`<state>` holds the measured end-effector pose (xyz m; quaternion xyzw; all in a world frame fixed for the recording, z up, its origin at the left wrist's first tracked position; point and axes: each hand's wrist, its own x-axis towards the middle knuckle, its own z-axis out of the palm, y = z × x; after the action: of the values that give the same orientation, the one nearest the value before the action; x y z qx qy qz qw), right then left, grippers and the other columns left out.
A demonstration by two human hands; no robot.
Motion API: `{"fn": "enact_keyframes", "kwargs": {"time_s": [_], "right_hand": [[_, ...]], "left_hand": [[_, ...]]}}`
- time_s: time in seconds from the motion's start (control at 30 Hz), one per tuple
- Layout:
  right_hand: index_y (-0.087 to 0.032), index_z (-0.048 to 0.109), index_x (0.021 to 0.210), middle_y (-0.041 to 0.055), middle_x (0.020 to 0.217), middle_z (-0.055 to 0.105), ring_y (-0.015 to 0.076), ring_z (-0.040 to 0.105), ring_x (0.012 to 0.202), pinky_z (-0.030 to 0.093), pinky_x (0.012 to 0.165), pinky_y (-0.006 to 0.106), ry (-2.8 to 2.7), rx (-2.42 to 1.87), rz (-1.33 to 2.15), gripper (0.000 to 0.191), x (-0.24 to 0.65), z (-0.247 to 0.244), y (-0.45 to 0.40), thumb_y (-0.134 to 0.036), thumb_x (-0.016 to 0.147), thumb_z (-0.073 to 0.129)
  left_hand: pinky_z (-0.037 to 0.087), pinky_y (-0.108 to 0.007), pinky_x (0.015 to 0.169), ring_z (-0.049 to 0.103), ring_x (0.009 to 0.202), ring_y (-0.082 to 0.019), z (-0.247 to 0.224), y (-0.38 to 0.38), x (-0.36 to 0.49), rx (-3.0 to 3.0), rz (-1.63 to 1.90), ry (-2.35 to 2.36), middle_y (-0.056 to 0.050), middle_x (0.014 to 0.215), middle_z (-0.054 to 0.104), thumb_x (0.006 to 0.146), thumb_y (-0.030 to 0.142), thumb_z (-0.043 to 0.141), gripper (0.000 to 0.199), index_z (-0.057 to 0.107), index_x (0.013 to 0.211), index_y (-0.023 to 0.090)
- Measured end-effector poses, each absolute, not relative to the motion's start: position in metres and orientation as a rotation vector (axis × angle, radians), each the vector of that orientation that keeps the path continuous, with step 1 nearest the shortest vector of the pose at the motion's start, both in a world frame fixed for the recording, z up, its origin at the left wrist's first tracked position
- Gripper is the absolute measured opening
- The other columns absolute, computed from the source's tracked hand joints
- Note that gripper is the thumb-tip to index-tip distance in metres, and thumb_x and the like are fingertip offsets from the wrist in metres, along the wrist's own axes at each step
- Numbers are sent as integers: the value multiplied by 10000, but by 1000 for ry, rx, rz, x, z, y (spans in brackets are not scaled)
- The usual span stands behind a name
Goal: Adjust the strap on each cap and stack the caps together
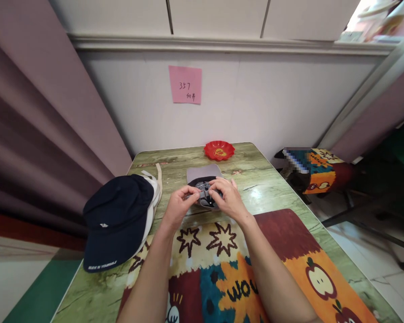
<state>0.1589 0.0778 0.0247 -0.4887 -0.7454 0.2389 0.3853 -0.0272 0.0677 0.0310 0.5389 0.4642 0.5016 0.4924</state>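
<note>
A grey baseball cap (204,172) lies upside down on the table, its brim toward the wall and its dark inside showing. Across its near side runs a grey adjuster strap (204,194). My left hand (182,202) is closed, pinching the strap's left part between thumb and fingers. From the right, my right hand (228,196) is closed on the strap's other part, its fingers bent over the cap's edge. Small details of the strap's fastening are hidden by my fingertips.
Left of my arms, a navy cap (121,215) is stacked over white headwear (153,197) with straps. A red scalloped dish (219,150) stands at the table's back. A colourful patterned mat (222,273) covers the front. Beyond the right edge is a stool (318,172) with similar cloth.
</note>
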Motion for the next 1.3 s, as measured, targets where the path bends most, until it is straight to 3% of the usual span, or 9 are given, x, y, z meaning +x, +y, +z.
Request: {"fn": "enact_keyframes", "kwargs": {"time_s": [0.13, 0.23, 0.37, 0.47, 0.57, 0.73, 0.93, 1.17, 1.3], "right_hand": [[-238, 643, 821, 48, 1185, 696, 277, 520, 1283, 91, 1136, 639, -1903, -1236, 614, 166, 159, 26, 77, -295, 925, 526], [-251, 670, 931, 49, 1194, 693, 288, 509, 1296, 117, 1145, 612, -1906, -1240, 517, 111, 159, 32, 75, -280, 904, 566], [-262, 678, 1064, 47, 1202, 697, 250, 569, 1214, 321, 1070, 443, -1933, -1138, 356, 190, 155, 41, 70, -271, 877, 644], [-270, 682, 1064, 19, 1084, 740, 210, 645, 1046, 388, 958, 375, -1974, -1085, 387, 178, 149, 42, 67, -238, 893, 642], [-272, 693, 1010, -8, 995, 758, 182, 671, 938, 401, 901, 352, -1982, -1072, 473, 128, 146, 39, 68, -221, 920, 617], [-263, 703, 975, -8, 967, 755, 173, 672, 929, 418, 903, 340, -1950, -1059, 534, 145, 148, 34, 73, -172, 895, 624], [-256, 715, 1023, 17, 986, 731, 172, 661, 929, 465, 871, 309, -1873, -1050, 643, 243, 148, 34, 72, -120, 892, 562], [-233, 712, 942, 22, 965, 702, 173, 644, 938, 474, 869, 302, -1797, -1026, 826, 210, 147, 31, 73, -171, 897, 517], [-211, 678, 915, 8, 883, 699, 167, 626, 820, 469, 752, 278, -1693, -1053, 941, 182, 147, 28, 76, -234, 902, 498]], "left_hand": [[460, -267, 695, 561, 706, -141, 29, 69, -28, 1309, 1226, 1130, -29, 809, 667, 713, 323, 762, 196, 673, 744, 152], [450, -262, 694, 552, 700, -137, 30, 68, -28, 1325, 1229, 1144, -21, 785, 657, 722, 326, 754, 193, 671, 745, 153], [441, -253, 681, 543, 689, -131, 31, 67, -25, 1359, 1214, 1165, -10, 764, 642, 730, 327, 747, 191, 665, 753, 156], [434, -247, 648, 532, 659, -123, 31, 66, -23, 1370, 1208, 1181, 2, 754, 621, 735, 334, 733, 192, 654, 752, 160], [421, -239, 614, 513, 618, -112, 32, 67, -21, 1376, 1188, 1198, 17, 721, 592, 744, 342, 721, 195, 643, 745, 164], [421, -230, 596, 502, 610, -104, 31, 67, -24, 1362, 1159, 1170, 12, 744, 593, 755, 346, 717, 202, 644, 789, 160], [477, -237, 705, 583, 856, -160, 35, 65, -27, 1392, 1110, 1101, -23, 960, 636, 669, 226, 755, 319, 638, 963, 186], [460, -252, 711, 547, 731, -140, 35, 65, -24, 1427, 1025, 1127, 4, 786, 607, 728, 307, 724, 201, 652, 859, 172], [465, -261, 697, 554, 716, -147, 34, 65, -26, 1340, 1033, 1103, -1, 767, 609, 700, 310, 740, 205, 638, 802, 165]]}}
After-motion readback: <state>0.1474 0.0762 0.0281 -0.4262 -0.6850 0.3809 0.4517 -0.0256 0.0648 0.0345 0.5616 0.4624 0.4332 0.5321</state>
